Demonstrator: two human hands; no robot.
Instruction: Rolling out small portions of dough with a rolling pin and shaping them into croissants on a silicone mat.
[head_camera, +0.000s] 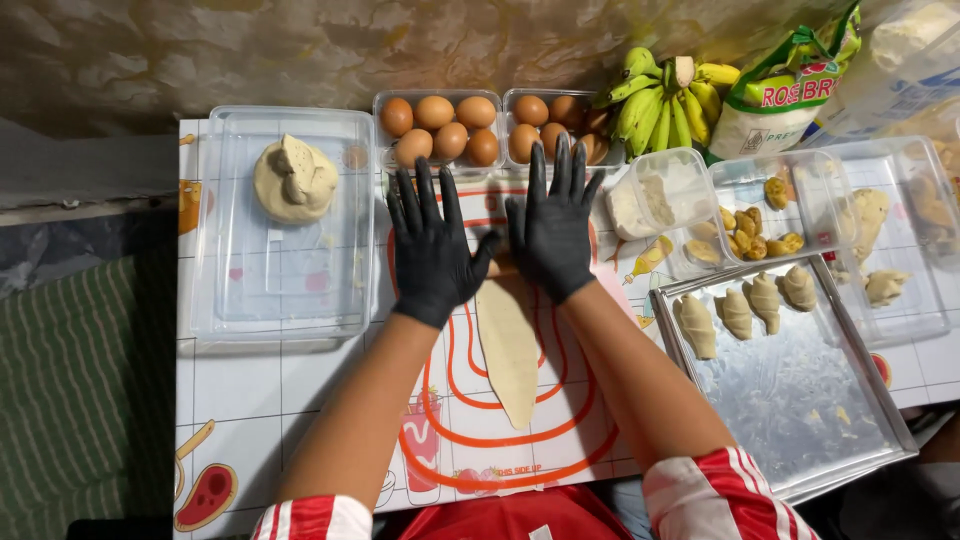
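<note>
Both my hands wear black gloves and lie flat, fingers spread, on the far end of a long, thin strip of pale dough (508, 345). The strip runs toward me over a white mat with red rings (560, 420). My left hand (430, 245) presses beside the strip's far left end. My right hand (553, 225) presses at its far right end, where the dough appears rolled up under the palms. Neither hand grips anything.
A clear plastic box (285, 300) at left holds a dough ball (294, 180). Two egg trays (440, 128) and bananas (662, 98) stand behind. At right, a metal tray (800, 400) carries several shaped rolls, with clear tubs of banana pieces (755, 235) and a flour bag (790, 85).
</note>
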